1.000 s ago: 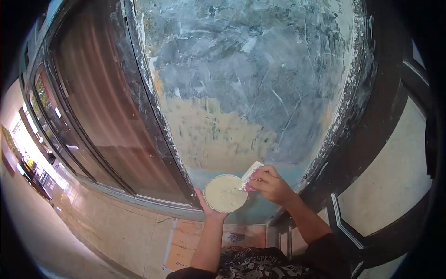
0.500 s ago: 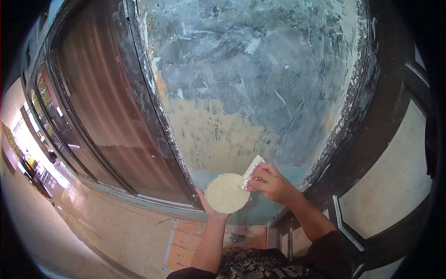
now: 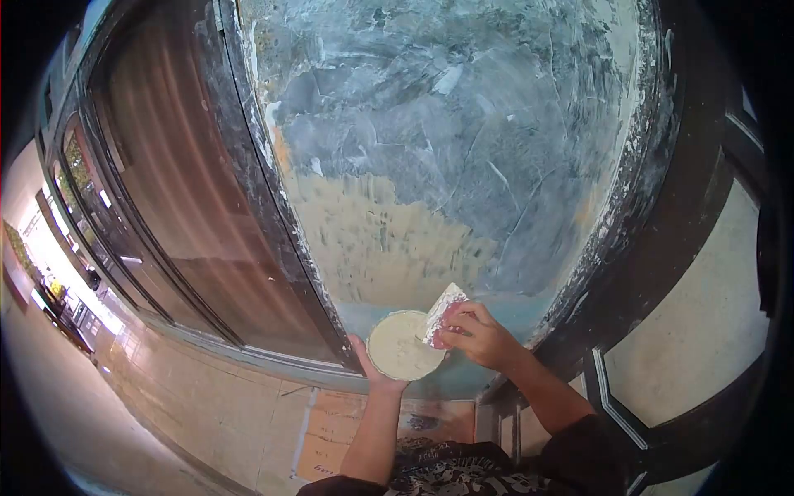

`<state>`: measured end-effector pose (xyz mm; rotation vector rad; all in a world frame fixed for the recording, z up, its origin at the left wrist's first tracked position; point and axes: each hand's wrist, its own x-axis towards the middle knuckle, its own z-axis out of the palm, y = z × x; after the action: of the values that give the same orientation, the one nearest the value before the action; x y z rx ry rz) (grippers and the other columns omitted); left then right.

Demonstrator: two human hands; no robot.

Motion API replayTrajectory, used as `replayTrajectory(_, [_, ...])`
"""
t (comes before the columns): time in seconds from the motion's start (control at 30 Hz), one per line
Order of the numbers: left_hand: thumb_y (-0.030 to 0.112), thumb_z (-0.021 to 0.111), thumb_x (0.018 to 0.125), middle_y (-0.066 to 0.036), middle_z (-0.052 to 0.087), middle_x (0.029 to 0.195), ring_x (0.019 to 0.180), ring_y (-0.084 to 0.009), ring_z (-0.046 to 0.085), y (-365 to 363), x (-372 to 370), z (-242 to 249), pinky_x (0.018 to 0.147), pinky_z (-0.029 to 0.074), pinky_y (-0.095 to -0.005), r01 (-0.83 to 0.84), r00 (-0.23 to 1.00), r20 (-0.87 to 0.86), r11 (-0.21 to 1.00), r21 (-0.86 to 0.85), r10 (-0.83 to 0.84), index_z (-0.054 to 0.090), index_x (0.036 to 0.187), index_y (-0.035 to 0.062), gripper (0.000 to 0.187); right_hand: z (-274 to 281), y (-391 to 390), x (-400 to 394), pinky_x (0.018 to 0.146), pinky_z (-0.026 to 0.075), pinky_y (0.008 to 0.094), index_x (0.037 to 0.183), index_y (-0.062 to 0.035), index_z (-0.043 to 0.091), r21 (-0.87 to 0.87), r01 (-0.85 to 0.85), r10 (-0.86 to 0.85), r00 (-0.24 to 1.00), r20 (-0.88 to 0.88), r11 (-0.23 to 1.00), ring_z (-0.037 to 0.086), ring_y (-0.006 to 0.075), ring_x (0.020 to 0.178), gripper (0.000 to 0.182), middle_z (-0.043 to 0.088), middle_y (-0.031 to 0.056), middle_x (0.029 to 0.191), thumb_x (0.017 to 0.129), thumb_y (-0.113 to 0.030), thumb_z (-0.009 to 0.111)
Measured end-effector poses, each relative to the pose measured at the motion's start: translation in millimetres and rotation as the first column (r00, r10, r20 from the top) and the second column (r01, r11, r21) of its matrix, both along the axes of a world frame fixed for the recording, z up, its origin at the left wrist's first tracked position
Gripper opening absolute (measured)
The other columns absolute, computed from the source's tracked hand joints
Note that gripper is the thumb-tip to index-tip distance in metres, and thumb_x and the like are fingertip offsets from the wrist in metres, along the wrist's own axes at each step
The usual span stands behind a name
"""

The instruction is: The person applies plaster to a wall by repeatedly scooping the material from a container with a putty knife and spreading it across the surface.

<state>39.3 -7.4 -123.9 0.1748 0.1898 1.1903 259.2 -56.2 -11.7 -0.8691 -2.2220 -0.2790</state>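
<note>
My left hand (image 3: pixel 380 374) is wrapped round the side of a round tub of putty (image 3: pixel 399 347), its cream surface facing up. Gripped in the fingers of my right hand (image 3: pixel 481 335) is a flat putty scraper (image 3: pixel 447 312), smeared white and reddish near the fingers. The scraper's lower corner is over the tub's right rim; whether it touches the putty is hard to tell. Beyond both hands stands a wall panel (image 3: pixel 463 149), mostly patchy blue-grey, with a cream coated patch (image 3: pixel 372 236) at its lower left.
A dark frame with white smears (image 3: pixel 285 198) edges the panel on the left, beside a window with a brown curtain (image 3: pixel 207 190). To the right runs a dark wooden frame (image 3: pixel 637 240). Cardboard (image 3: pixel 327 434) lies on the tiled floor (image 3: pixel 240 422) below.
My right hand and the scraper have shifted slightly down and left, and the scraper's angle has turned a little. The left hand and tub have barely moved.
</note>
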Motion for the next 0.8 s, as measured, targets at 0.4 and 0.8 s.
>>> replayTrajectory(0.4, [0.092,0.034,0.086,-0.016,0.047,0.155,0.136,-0.05,0.048,-6.7,5.5,5.4,0.097,0.033,-0.0884,0.124,0.991,0.043,0.99,0.069,-0.127,0.049,0.151,0.0149,0.102,-7.9,0.6,54.6,0.079,0.045,0.0427,0.091,-0.0091,0.073,0.017,0.323,-0.31,0.919,-0.244,0.946,0.062,0.0293,0.091,0.007,0.07,0.0061,0.095,0.085,-0.007,0.07])
replayTrajectory(0.8, [0.091,0.038,0.085,-0.017,0.043,0.158,0.136,-0.0516,0.046,-2.5,1.3,-6.1,0.096,0.032,-0.0895,0.141,0.985,0.086,0.987,0.076,-0.147,0.047,0.152,0.0146,0.103,-43.8,26.2,91.8,0.089,0.04,0.0438,0.1,-0.0044,0.068,-0.297,0.542,-0.618,0.695,-0.366,0.786,0.059,0.0336,0.096,0.014,0.069,0.0091,0.097,0.095,-0.018,0.069])
